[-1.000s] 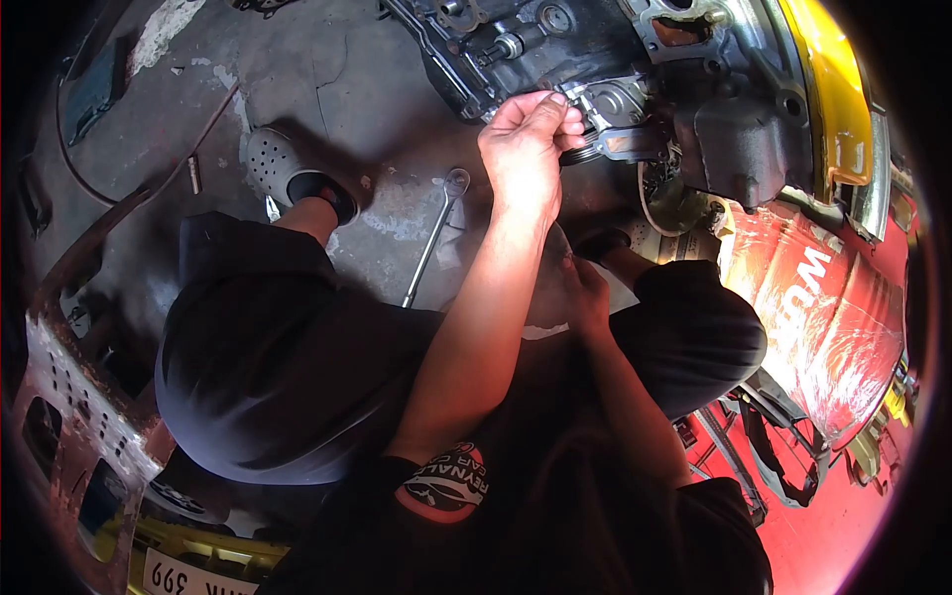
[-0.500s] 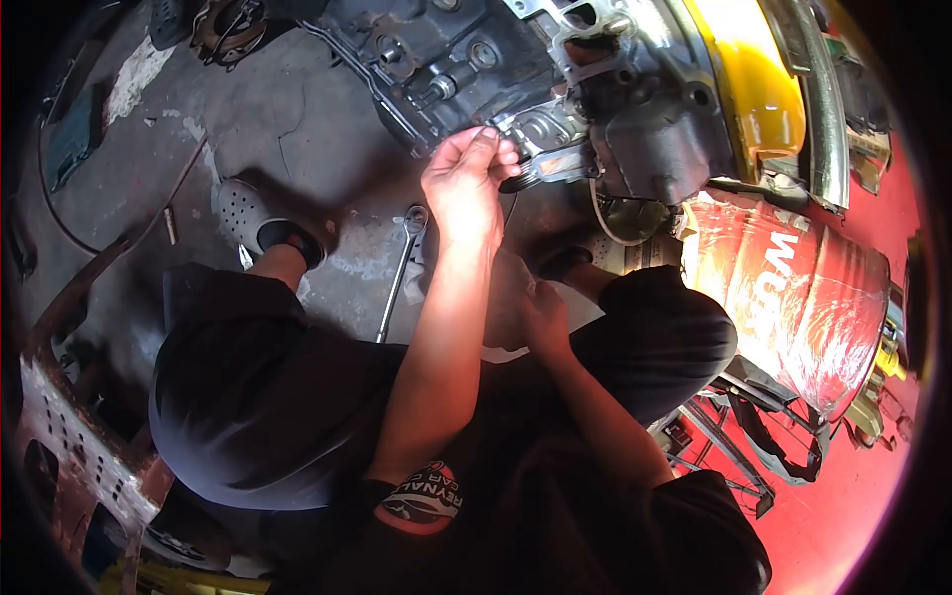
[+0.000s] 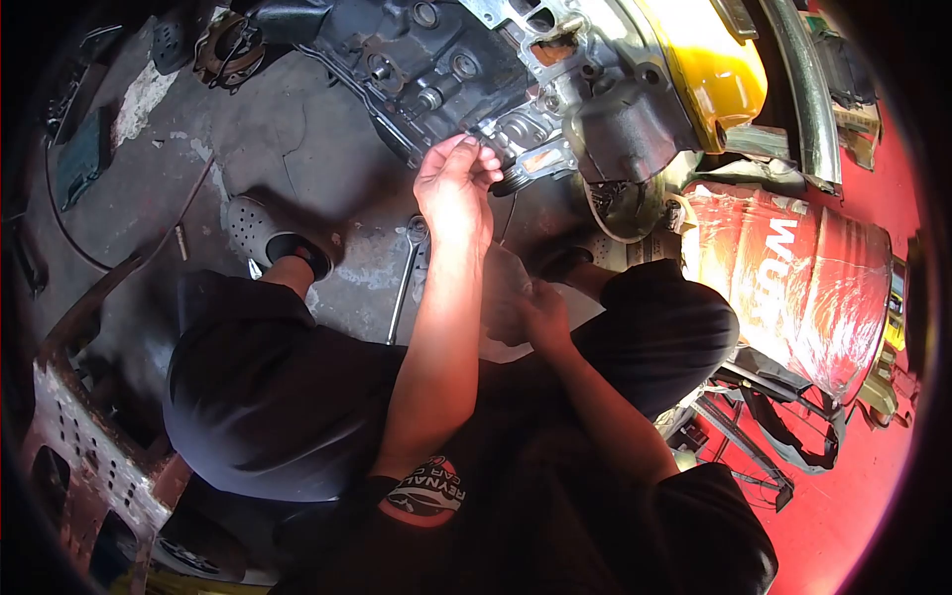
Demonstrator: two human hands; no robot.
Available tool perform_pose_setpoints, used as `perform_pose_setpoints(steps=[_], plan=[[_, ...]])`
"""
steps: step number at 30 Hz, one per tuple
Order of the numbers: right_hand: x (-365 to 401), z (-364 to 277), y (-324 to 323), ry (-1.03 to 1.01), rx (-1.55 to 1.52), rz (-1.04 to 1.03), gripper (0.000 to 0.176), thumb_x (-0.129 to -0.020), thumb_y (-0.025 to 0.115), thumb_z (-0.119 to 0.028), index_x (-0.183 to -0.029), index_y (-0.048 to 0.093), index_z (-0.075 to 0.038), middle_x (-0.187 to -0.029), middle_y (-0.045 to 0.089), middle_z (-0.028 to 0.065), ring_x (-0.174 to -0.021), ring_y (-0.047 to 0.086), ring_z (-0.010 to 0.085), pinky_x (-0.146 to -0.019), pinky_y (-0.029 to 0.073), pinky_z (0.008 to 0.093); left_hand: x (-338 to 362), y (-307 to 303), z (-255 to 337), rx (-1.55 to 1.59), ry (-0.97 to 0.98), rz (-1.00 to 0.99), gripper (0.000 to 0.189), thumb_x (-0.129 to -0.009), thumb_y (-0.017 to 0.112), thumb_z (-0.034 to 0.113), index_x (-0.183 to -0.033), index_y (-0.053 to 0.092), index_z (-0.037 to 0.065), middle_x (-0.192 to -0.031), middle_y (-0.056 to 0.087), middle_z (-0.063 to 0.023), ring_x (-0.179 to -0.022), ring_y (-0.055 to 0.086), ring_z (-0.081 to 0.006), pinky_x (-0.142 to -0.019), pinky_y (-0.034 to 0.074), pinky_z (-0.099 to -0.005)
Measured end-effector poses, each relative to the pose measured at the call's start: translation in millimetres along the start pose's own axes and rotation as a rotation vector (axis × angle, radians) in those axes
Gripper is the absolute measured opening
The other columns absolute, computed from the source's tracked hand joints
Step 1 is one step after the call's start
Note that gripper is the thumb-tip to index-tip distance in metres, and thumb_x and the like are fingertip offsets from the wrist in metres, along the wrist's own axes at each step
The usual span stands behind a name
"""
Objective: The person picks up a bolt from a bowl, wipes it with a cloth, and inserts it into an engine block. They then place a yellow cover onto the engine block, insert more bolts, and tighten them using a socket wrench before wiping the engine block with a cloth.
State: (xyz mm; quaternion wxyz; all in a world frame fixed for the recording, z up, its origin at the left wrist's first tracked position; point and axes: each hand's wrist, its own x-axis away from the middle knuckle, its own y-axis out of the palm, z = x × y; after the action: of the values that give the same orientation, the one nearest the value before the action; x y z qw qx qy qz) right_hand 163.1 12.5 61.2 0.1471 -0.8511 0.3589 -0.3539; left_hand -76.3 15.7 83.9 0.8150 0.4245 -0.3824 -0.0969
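Head view: your left hand (image 3: 454,190) pinches an engine fitting (image 3: 488,149) — your right hand (image 3: 540,315) holds a plastic bag (image 3: 499,286) close, within reach.

The left arm reaches forward, bare, elbow nearly straight and wrist slightly bent. The left hand (image 3: 451,188) is raised with its back to the camera, thumb and fingertips (image 3: 474,151) pinched together. The right arm is bent and kept close to the body, and the right hand (image 3: 540,315) sits low in shadow between the knees. Its fingers are curled, but the grip is unclear.
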Motion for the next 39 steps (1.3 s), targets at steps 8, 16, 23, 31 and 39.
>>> perform_pose_setpoints(steps=[8, 16, 23, 31, 39], plan=[[4, -4, 1, 0.039, -0.118, 0.019, 0.01, -0.087, 0.063, -0.011, -0.09, 0.058, -0.002, -0.077, 0.058, 0.0005, -0.07, 0.052, 0.0065, -0.06, 0.044, 0.0251, 5, 4, 13, 0.027, -0.014, -0.117, 0.01, -0.089, 0.057, 0.003, -0.098, 0.054, -0.001, -0.081, 0.065, -0.0186, -0.069, 0.065, -0.0275, -0.062, 0.056, -0.0394], [0, 15, 0, 0.064, -0.159, 0.016, 0.017, -0.086, 0.066, -0.016, -0.079, 0.059, -0.003, -0.071, 0.057, -0.0026, -0.067, 0.048, 0.0046, -0.06, 0.042, 0.0244, 17, 26, 57, -0.822, 0.431, -0.15, 0.014, -0.09, 0.064, 0.008, -0.101, 0.071, 0.002, -0.084, 0.071, -0.0083, -0.074, 0.064, -0.0179, -0.07, 0.05, -0.0311], [-7, 54, -6, 0.0, -0.168, -0.069, 0.015, -0.088, 0.061, -0.009, -0.075, 0.055, -0.004, -0.068, 0.052, -0.0041, -0.063, 0.043, 0.0031, -0.053, 0.035, 0.0234, -9, 18, 23, -0.673, 0.832, -0.1, 0.023, -0.075, 0.07, 0.004, -0.097, 0.072, 0.003, -0.07, 0.066, -0.0046, -0.055, 0.06, -0.0136, -0.052, 0.051, -0.0301], [-2, 65, -6, 0.048, -0.285, -0.164, 0.021, -0.09, 0.061, -0.003, -0.111, 0.061, 0.001, -0.105, 0.067, 0.0062, -0.096, 0.064, 0.0144, -0.081, 0.052, 0.0271, 27, 30, 32, 0.218, -0.296, -0.545, 0.052, -0.078, 0.07, 0.002, -0.125, 0.052, -0.009, -0.082, 0.066, -0.0121, -0.067, 0.063, -0.0174, -0.057, 0.053, -0.0327], [1, 78, 5, -0.066, -0.134, -0.131, 0.032, -0.089, 0.065, -0.019, -0.116, 0.062, -0.002, -0.106, 0.069, 0.0125, -0.097, 0.067, 0.0244, -0.084, 0.052, 0.035, 35, 25, 31, -0.168, -0.116, -0.515, 0.056, -0.075, 0.071, 0.004, -0.128, 0.054, -0.001, -0.08, 0.067, -0.0091, -0.069, 0.064, -0.0161, -0.061, 0.053, -0.0304]])
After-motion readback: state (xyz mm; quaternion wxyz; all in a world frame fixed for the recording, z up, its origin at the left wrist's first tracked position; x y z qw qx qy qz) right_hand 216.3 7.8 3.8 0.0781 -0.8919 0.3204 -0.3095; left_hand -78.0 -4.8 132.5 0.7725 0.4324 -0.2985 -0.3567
